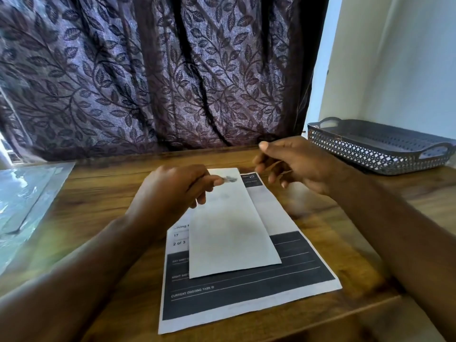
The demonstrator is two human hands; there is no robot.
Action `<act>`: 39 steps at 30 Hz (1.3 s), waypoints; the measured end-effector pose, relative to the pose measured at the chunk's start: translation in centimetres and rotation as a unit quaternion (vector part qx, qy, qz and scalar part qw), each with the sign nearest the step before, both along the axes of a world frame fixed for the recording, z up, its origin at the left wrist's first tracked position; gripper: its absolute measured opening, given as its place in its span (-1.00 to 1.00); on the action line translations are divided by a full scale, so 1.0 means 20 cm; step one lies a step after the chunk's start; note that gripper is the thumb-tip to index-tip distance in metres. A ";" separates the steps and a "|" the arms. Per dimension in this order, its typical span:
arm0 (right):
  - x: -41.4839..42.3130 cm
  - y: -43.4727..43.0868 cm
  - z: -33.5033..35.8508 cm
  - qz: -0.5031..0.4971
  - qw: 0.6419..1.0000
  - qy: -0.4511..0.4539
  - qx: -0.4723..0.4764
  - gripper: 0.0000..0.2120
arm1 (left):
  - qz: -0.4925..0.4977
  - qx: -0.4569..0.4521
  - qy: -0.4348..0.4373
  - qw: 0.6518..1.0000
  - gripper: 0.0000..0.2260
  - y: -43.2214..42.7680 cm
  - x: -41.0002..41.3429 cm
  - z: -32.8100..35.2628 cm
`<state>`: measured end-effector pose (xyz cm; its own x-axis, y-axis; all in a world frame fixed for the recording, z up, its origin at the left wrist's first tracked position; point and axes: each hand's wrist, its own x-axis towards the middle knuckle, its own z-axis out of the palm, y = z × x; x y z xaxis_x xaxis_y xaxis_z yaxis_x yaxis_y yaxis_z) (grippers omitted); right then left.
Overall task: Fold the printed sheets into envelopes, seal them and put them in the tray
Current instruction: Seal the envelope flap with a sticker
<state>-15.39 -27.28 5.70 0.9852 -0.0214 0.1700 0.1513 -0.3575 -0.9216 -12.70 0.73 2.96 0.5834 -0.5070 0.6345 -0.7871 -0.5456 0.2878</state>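
Observation:
A printed sheet [246,297] with dark bands lies flat on the wooden table [103,198] in front of me. On top of it rests a white folded piece [229,233], long and narrow, slanting away from me. My left hand [170,193] pinches the far left edge of that folded piece between thumb and fingers. My right hand [293,164] hovers just above and to the right of the folded piece's far end, fingers loosely curled and holding nothing. The dark latticed tray [370,154] with handles stands at the back right.
A clear plastic sleeve [27,198] lies on the table's left side. A leaf-patterned curtain [160,75] hangs right behind the table's far edge. A pale wall [399,65] rises behind the tray. The table's near edge runs at the lower right.

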 end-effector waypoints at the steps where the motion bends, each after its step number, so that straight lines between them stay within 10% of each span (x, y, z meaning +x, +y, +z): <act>1: -0.02 0.06 0.01 0.038 0.999 0.020 -0.012 -0.58 | 0.011 0.029 -0.054 0.998 -0.59 0.01 0.00 0.02; 11: -0.08 0.24 0.00 0.189 0.972 0.124 -0.065 -0.60 | -0.040 0.144 -0.280 0.948 -0.63 0.07 -0.04 0.11; 23: -0.08 0.26 0.00 0.156 0.980 0.107 -0.064 -0.45 | -0.035 0.208 -0.293 0.932 -0.66 0.06 -0.04 0.10; 32: -0.10 0.26 0.00 0.147 0.975 0.095 -0.135 -0.89 | -0.057 0.241 -0.296 0.923 -0.76 0.05 -0.04 0.10; 39: -0.17 0.29 0.01 0.048 0.990 0.112 -0.071 -0.86 | -0.102 0.193 -0.134 0.967 -0.69 0.11 0.01 0.14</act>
